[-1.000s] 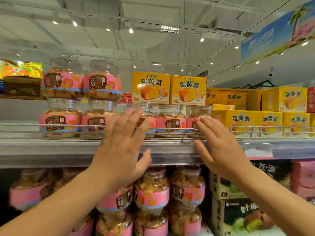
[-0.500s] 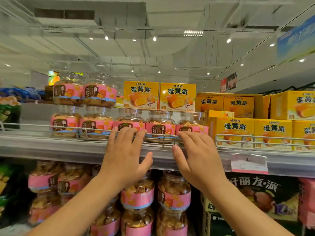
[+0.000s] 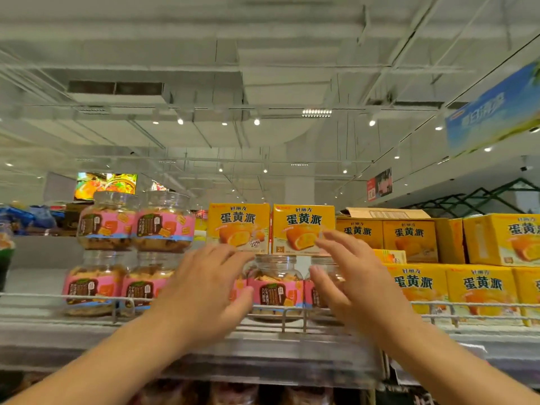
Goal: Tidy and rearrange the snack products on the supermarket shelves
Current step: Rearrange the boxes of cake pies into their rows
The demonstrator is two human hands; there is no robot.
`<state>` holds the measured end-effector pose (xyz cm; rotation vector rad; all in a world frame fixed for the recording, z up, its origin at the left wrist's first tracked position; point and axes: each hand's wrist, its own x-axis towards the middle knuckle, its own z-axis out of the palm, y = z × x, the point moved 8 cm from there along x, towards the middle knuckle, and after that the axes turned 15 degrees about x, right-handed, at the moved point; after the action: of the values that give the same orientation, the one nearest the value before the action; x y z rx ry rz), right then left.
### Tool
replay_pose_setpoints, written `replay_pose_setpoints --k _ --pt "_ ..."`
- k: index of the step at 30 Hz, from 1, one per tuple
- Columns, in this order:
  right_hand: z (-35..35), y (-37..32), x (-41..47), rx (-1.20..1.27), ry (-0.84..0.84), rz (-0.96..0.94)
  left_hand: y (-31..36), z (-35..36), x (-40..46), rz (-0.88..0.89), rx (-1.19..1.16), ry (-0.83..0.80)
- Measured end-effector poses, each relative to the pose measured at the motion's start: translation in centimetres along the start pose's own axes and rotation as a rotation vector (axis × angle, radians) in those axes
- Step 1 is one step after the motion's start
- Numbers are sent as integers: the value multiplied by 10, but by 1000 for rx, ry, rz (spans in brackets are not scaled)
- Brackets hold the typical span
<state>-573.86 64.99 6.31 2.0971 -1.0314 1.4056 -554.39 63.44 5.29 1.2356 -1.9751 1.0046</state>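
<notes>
Clear biscuit jars with pink labels stand in a row on the top shelf (image 3: pixel 87 331) behind a wire rail. A middle jar (image 3: pixel 274 287) shows between my hands. Two yellow pie boxes, one (image 3: pixel 239 228) beside the other (image 3: pixel 304 229), rest on top of the jars. My left hand (image 3: pixel 204 290) is raised in front of a jar to the left, fingers spread, holding nothing. My right hand (image 3: pixel 350 282) is raised in front of the jar on the right and the right box's lower corner, fingers apart. Whether either hand touches anything is unclear through blur.
Two stacked pairs of jars (image 3: pixel 134 223) stand at the left. Stacked yellow pie boxes (image 3: pixel 479 287) and an open brown carton (image 3: pixel 385 213) fill the shelf to the right. More jars sit on the shelf below. A blue banner (image 3: pixel 493 115) hangs overhead.
Both hands rose from the shelf's front edge to jar height and moved apart. The view tilted upward, showing more ceiling.
</notes>
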Motion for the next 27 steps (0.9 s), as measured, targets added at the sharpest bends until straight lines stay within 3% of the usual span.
replay_pose_setpoints --k 4,11,16,21,27 --pt "-5 15 55 -149 -45 -3 -23 -12 60 -20 91 43" --pt "10 40 92 -281 -252 120 -49 17 108 -45 330 -287" --pt "5 40 97 -229 -216 80 -46 5 109 -43 201 -196" --pt "6 40 97 -122 -239 171 -48 3 101 -37 83 -178" --pt "-7 13 89 -157 -183 -30 -43 -16 96 -16 70 -25"
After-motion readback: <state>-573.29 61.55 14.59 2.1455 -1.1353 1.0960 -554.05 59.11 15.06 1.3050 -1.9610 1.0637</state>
